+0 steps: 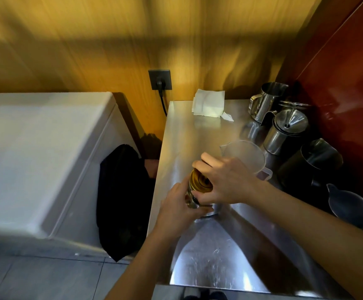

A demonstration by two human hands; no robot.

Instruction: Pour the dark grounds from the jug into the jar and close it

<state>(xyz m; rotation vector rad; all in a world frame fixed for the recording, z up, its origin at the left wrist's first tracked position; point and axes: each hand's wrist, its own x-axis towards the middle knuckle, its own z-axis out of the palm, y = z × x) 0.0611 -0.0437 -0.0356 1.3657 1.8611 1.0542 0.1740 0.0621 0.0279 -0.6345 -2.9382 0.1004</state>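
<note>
A jar (192, 201) stands near the left edge of the steel counter (215, 252), mostly hidden by my hands. My left hand (179, 210) wraps around the jar's side. My right hand (226, 180) reaches over from the right, its fingers closed on the gold lid (199, 180) that sits tilted on the jar's mouth. Just behind my right hand stands a clear plastic jug (244, 154) with its handle toward the right; it looks empty. The jar's contents are hidden.
Steel pitchers (265, 100) and a funnel-topped can (284, 131) crowd the back right. A black pitcher (310, 165) and a dark jug (349, 206) stand at the right. A folded white napkin (208, 102) lies at the back. A white chest (35, 152) stands left.
</note>
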